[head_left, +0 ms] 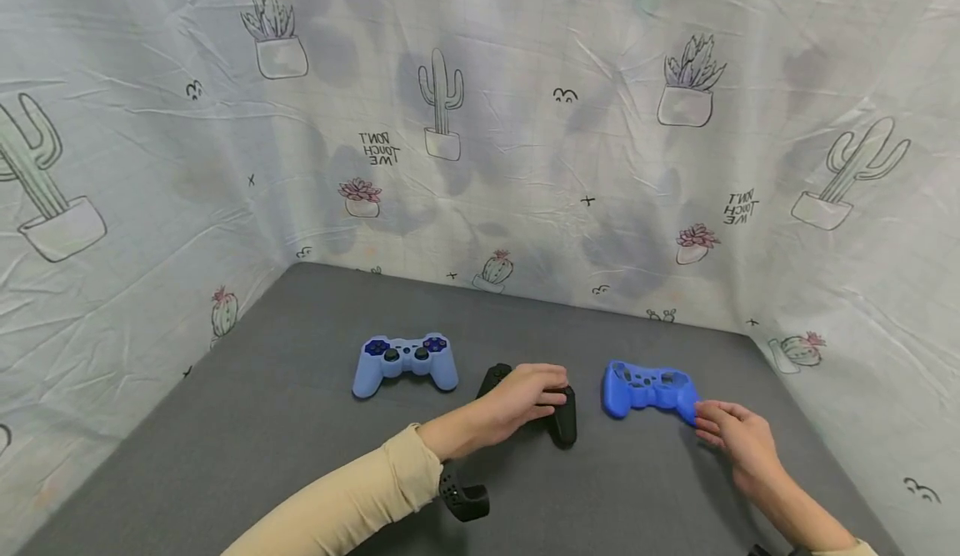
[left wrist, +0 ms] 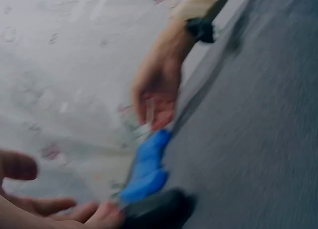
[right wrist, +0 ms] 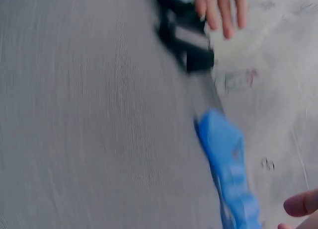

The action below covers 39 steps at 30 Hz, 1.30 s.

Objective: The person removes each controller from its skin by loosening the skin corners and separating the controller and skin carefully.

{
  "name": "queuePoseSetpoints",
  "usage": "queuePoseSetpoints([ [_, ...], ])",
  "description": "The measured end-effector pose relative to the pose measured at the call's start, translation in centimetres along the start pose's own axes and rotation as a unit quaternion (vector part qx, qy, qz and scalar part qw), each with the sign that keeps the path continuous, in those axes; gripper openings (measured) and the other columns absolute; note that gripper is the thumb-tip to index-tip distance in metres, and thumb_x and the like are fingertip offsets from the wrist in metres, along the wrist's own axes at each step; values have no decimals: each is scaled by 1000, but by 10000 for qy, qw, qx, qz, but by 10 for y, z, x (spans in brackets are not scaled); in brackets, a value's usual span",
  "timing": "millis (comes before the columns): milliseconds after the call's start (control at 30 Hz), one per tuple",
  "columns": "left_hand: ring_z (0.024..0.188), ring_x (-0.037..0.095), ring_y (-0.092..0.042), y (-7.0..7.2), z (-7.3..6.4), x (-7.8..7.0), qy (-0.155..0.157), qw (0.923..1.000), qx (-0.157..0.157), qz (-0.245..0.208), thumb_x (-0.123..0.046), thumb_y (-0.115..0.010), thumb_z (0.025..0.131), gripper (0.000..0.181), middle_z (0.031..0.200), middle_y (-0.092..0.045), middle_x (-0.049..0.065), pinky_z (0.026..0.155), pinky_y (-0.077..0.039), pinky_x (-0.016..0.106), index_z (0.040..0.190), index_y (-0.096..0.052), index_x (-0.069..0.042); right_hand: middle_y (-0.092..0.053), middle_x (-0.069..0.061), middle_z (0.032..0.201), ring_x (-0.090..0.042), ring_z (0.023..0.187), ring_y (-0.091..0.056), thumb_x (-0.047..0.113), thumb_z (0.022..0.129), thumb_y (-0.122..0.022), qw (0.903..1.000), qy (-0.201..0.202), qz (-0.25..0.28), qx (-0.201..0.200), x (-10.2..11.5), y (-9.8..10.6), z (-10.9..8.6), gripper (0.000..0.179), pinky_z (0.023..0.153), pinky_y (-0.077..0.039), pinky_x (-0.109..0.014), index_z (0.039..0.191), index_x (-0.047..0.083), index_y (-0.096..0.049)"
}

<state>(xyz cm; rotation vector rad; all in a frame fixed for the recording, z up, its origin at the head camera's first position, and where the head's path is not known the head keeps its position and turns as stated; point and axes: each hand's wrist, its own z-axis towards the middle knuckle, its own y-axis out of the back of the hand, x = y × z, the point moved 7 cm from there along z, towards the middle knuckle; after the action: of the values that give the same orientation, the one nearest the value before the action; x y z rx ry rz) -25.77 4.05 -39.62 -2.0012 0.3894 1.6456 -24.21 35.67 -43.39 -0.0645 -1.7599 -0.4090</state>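
A black game controller (head_left: 564,424) lies mid-table, partly hidden by my left hand (head_left: 521,402). That hand spreads over it, and the right wrist view shows its fingers (right wrist: 224,13) extended above the controller. To the right is a bright blue silicone controller cover (head_left: 651,398) with cut-out holes. My right hand (head_left: 738,441) is at its right grip, fingertips right by the edge. In the left wrist view the cover (left wrist: 149,164) extends below the loosely bent right fingers. Further left sits a light blue controller (head_left: 407,362) with dark blue button areas, away from both hands.
The grey tabletop (head_left: 300,423) runs back to a pale curtain (head_left: 510,181) printed with cacti, which encloses the back and both sides. A black wristband (head_left: 462,496) hangs below the left wrist.
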Motion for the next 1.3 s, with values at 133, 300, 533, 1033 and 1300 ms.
queuePoseSetpoints([
  [133,121,33,-55,17,-17,-10,-182,9986,270,414,-16,-52,103,41,135,-54,20,94,-48,40,139,-49,5,-68,-6,100,-14,91,-67,10,102,-53,9931,-447,812,721,-1,-19,-14,48,88,-51,-36,137,-18,-36],
  [300,126,33,-49,44,-36,-23,-528,9874,30,1492,-18,-50,104,38,139,-51,19,97,-45,42,137,-52,2,-68,-14,109,-22,102,-66,10,103,-51,9716,-640,1578,1644,5,-44,-27,31,96,-46,-41,126,-10,-55],
  [533,119,35,-55,92,-44,-23,-255,9761,-695,2043,-21,-50,104,39,135,-53,19,93,-47,46,135,-54,2,-64,-19,121,-30,114,-61,11,103,-53,9275,-1025,2099,2918,5,-81,-38,22,103,-39,-46,117,-1,-63],
  [1033,116,37,-56,111,-34,4,189,9736,-666,2174,-13,-52,102,46,129,-56,23,90,-50,44,138,-44,15,-54,-28,132,-34,121,-54,1,103,-49,9041,-944,2294,3479,-3,-115,-35,48,106,-34,-48,143,-17,-31],
  [1300,121,41,-52,114,-23,21,146,9875,-398,1520,-4,-51,100,49,135,-47,34,94,-47,45,140,-34,20,-51,-29,134,-35,122,-54,0,104,-46,8997,-907,2231,3641,-4,-119,-31,56,106,-34,-48,147,-18,-15],
])
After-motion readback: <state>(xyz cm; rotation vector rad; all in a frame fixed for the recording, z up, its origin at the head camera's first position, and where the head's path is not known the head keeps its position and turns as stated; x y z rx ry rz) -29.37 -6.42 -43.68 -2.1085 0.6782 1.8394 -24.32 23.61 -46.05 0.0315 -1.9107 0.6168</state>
